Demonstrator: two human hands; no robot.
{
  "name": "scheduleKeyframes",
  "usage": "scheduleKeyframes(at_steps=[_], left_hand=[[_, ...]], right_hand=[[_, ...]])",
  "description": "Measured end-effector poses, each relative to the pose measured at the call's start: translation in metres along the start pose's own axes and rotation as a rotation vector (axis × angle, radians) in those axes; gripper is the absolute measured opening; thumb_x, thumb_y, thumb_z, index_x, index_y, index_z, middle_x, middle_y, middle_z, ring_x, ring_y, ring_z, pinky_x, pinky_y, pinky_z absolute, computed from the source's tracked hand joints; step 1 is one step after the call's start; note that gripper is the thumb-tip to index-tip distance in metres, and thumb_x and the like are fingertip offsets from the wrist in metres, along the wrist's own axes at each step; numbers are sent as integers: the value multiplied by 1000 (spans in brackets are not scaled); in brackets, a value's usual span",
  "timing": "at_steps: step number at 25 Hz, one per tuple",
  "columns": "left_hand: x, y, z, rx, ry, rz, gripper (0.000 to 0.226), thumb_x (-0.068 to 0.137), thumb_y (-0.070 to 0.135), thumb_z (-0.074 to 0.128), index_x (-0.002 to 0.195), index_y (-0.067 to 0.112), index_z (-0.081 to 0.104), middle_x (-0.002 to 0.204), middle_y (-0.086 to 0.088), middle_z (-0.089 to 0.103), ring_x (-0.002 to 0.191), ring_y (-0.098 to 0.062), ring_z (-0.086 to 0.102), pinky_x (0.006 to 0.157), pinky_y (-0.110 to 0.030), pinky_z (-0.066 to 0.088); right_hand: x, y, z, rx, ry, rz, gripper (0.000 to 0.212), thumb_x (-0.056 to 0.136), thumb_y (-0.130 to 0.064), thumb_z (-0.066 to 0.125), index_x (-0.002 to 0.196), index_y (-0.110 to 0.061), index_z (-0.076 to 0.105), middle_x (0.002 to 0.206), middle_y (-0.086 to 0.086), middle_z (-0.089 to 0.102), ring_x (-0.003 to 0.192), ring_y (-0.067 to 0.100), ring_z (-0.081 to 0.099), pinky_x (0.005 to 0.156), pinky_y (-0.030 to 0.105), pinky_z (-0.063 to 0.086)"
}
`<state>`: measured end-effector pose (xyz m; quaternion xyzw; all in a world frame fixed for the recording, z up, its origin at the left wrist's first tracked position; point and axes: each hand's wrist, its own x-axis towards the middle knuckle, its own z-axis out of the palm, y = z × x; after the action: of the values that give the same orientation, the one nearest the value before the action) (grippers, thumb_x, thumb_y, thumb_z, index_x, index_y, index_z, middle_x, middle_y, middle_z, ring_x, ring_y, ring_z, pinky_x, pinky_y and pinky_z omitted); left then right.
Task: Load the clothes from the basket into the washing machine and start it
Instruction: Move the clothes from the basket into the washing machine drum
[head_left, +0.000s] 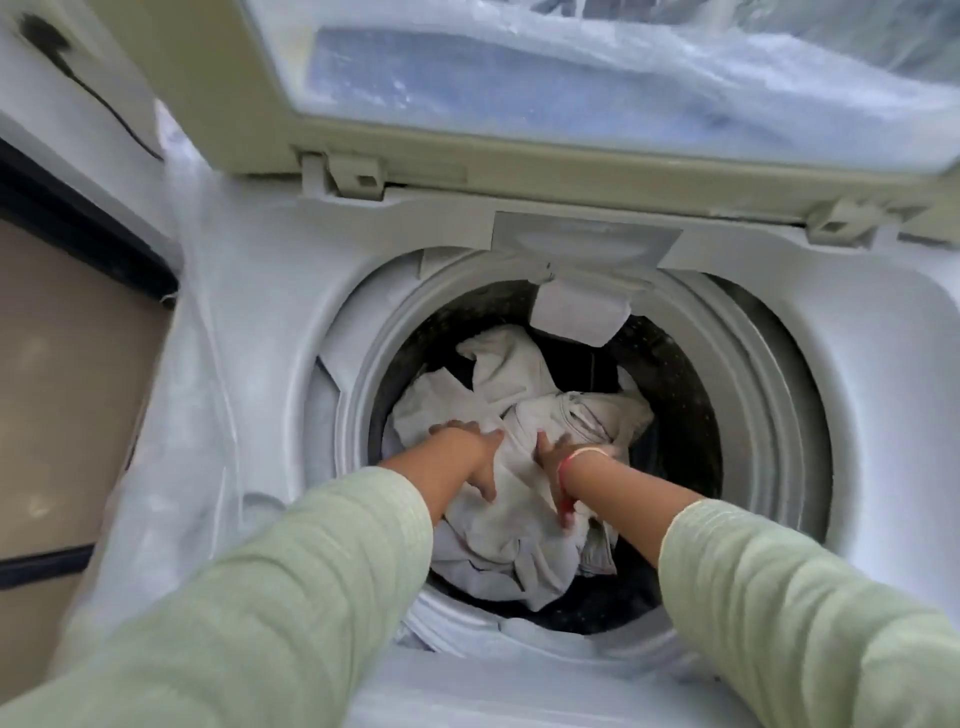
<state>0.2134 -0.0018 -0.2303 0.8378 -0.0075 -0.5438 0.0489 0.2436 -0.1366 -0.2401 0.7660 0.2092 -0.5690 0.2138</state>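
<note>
Head view: the clothes (511, 540) lie heaped in the drum (680, 395) of the washing machine (862, 374), long axis running away from you. The raised lid (467, 156) stands behind the opening. Your left hand (467, 453) and right hand (555, 467) press on the heap's middle, fingers spread, gripping nothing.

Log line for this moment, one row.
stage: loading | lid: up | drum: holds white clothes | left hand: presses clothes | right hand: presses clothes | basket: not in view
</note>
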Motion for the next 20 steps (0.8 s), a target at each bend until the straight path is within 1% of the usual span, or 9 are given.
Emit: scheduleKeyframes(at_steps=[1, 2, 3, 6, 9, 12, 14, 16, 20], left_hand=[[-15, 5, -9, -18, 61, 40, 85, 81, 50, 64, 147, 21, 19, 147, -10, 32, 131, -31, 36, 104, -47, 35], [-34, 9, -17, -33, 127, 72, 72, 85, 49, 59, 143, 19, 29, 139, -8, 42, 123, -29, 44, 99, -43, 40], [-53, 13, -23, -56, 191, 104, 65, 87, 48, 57, 140, 18, 34, 136, -8, 46, 120, -29, 47, 96, -40, 42], [-133, 12, -34, -210, 441, 195, 61, 88, 47, 57, 138, 17, 39, 138, -12, 41, 127, -31, 38, 102, -38, 37], [-225, -7, -18, -507, 804, 229, 61, 85, 53, 56, 138, 27, 40, 147, -2, 30, 139, -20, 21, 112, -40, 25], [-289, -36, 27, -708, 1130, 188, 62, 73, 65, 49, 128, 37, 47, 143, 9, 32, 141, -10, 14, 113, -35, 19], [-311, -61, 64, -838, 1300, 77, 58, 72, 64, 47, 122, 36, 52, 137, 13, 34, 137, -5, 20, 108, -29, 22], [-322, -90, 96, -947, 1422, -62, 54, 72, 60, 48, 117, 31, 56, 130, 13, 36, 129, -4, 30, 104, -24, 24], [-325, -164, 149, -1059, 1456, -282, 48, 77, 47, 61, 118, 22, 58, 128, 9, 36, 128, -12, 37, 105, -24, 25]], right_hand=[[-19, 8, -10, -42, -17, -48, 107, 75, -35, 76, 151, -14, 3, 155, 12, 19, 137, 35, 31, 108, 49, 34], [-40, 16, -17, -52, 7, -83, 92, 79, -36, 73, 149, -12, 18, 149, 9, 35, 131, 29, 42, 105, 43, 40], [-63, 23, -22, -23, 84, -108, 79, 82, -36, 68, 146, -12, 28, 144, 8, 43, 126, 26, 47, 101, 39, 43], [-135, 40, -27, 151, 458, -184, 65, 87, -38, 59, 143, -17, 34, 139, 8, 48, 124, 25, 48, 98, 34, 43], [-202, 36, -27, 321, 750, -359, 63, 87, -40, 60, 142, -20, 37, 138, 3, 48, 125, 20, 47, 101, 31, 40], [-259, 13, -10, 567, 923, -630, 43, 87, -35, 64, 126, -36, 48, 119, -24, 47, 105, -7, 50, 85, 7, 38], [-281, -17, 1, 717, 976, -755, 26, 87, -29, 64, 109, -40, 56, 109, -33, 50, 101, -10, 52, 83, 8, 41], [-292, -53, 4, 798, 996, -865, 16, 87, -25, 64, 98, -37, 63, 104, -25, 61, 103, -4, 57, 88, 18, 46], [-308, -149, -14, 866, 929, -1031, 13, 86, -24, 62, 94, -33, 67, 102, -19, 66, 103, 5, 61, 88, 23, 48]])
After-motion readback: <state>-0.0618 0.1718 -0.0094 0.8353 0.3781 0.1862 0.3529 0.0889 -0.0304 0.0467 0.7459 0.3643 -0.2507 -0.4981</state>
